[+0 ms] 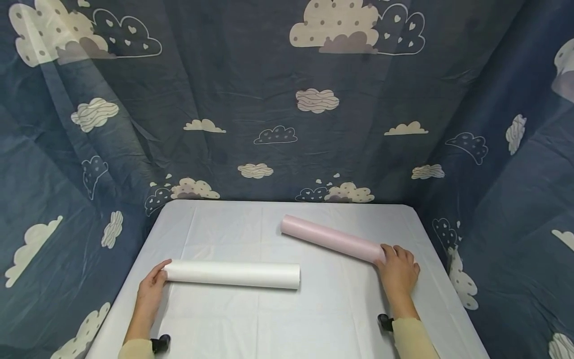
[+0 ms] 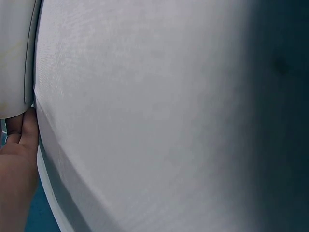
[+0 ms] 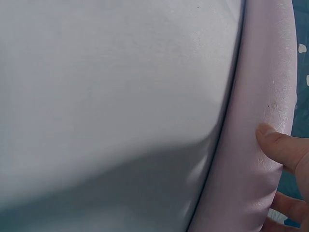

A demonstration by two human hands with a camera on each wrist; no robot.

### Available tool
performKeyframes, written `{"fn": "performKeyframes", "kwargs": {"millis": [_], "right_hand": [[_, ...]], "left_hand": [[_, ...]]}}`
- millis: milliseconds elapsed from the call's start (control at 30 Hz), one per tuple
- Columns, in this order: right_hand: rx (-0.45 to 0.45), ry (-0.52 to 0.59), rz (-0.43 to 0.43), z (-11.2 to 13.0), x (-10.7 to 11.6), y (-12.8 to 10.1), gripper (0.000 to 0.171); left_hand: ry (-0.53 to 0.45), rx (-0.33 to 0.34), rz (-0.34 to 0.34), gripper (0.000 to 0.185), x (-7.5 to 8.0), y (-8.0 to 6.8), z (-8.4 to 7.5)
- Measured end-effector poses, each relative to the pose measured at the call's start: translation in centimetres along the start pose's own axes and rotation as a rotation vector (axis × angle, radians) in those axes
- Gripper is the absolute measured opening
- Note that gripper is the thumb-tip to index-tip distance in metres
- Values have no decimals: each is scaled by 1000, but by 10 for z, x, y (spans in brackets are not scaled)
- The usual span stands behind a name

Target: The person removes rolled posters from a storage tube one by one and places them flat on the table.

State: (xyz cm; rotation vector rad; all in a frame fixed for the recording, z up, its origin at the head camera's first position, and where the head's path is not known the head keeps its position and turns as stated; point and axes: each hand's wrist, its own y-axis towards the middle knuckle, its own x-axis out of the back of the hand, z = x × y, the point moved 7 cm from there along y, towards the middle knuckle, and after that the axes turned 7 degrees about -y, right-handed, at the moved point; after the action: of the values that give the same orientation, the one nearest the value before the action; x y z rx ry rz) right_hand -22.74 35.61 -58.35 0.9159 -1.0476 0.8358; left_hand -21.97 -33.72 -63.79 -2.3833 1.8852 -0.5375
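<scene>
The white roll [image 1: 233, 274] lies flat on the table [image 1: 314, 319], lower left of centre in the head view, running almost level across the frame. The left hand [image 1: 151, 291] cups its left end, fingers curled over the top; in the left wrist view only a thumb [image 2: 26, 130] shows against the roll's end, so the firmness of the hold cannot be judged.

The pink roll [image 1: 333, 239] lies right of centre, slanted from upper left to lower right. The right hand [image 1: 398, 271] wraps its lower right end; the right wrist view shows the thumb [image 3: 277, 145] pressed on the roll's side, with other fingertips below.

The two rolls are apart, with bare table between them.

Hazards:
- Each roll is held at one end only. Lifting from there would let the free end droop or swing, and the paper could crease near the grip.
- Both are cylinders on a smooth cover. Once released, either may roll; the pink one lies nearer the table's right edge.
- Swinging the free ends inward could knock one roll against the other.
- A hard squeeze may dent the end.
</scene>
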Motion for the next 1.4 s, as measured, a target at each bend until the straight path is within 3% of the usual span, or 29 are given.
{"fn": "performKeyframes", "kwargs": {"millis": [933,1400], "right_hand": [[61,-58,57,54,-25,52,55],[82,-66,61,78,-38,71,54]], "left_hand": [[10,22,2,48,1,1,-2],[33,3,-6,48,0,0,-2]]}}
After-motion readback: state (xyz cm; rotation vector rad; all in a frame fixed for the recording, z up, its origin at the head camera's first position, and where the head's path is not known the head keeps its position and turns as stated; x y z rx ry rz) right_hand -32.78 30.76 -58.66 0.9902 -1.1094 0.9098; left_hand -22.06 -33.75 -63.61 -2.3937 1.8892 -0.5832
